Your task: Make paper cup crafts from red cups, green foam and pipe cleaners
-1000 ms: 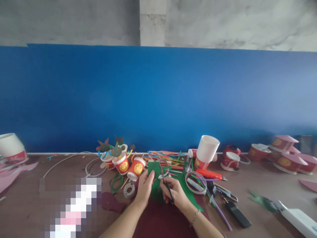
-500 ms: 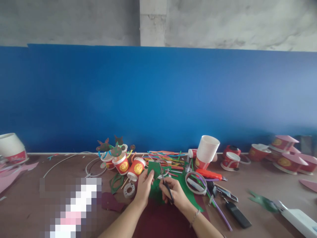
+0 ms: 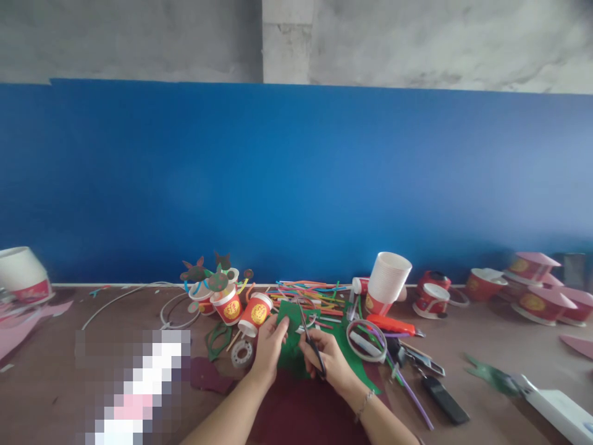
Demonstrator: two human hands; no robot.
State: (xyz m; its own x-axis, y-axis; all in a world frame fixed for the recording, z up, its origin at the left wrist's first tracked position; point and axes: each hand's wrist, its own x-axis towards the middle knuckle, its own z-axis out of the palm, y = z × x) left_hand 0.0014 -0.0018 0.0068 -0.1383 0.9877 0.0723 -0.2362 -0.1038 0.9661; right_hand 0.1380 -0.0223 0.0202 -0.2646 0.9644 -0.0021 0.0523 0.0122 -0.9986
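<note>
My left hand (image 3: 272, 341) pinches a small piece of green paper (image 3: 288, 315), thumb on its front face. Closed round the black handles of a pair of scissors (image 3: 314, 346) is my right hand (image 3: 330, 358). The blades point up and away, close to the right edge of the green piece; whether they touch it I cannot tell. Beneath both hands lie a larger green sheet (image 3: 354, 355) and a dark red sheet (image 3: 301, 411). A tipped red paper cup (image 3: 256, 314) and a roll of tape (image 3: 241, 354) sit just left of my left hand.
Colored pipe cleaners (image 3: 324, 292) lie behind my hands. A stack of white cups (image 3: 388, 278), an orange box cutter (image 3: 391, 325) and a tape ring (image 3: 366, 341) are to the right. Cups with paper figures (image 3: 226, 304) stand left. A blue panel (image 3: 296, 185) rises behind the table.
The green piece has tilted slightly in my left hand. The scissors have shifted a little to the right, and their angle has changed slightly. Both hands keep their holds.
</note>
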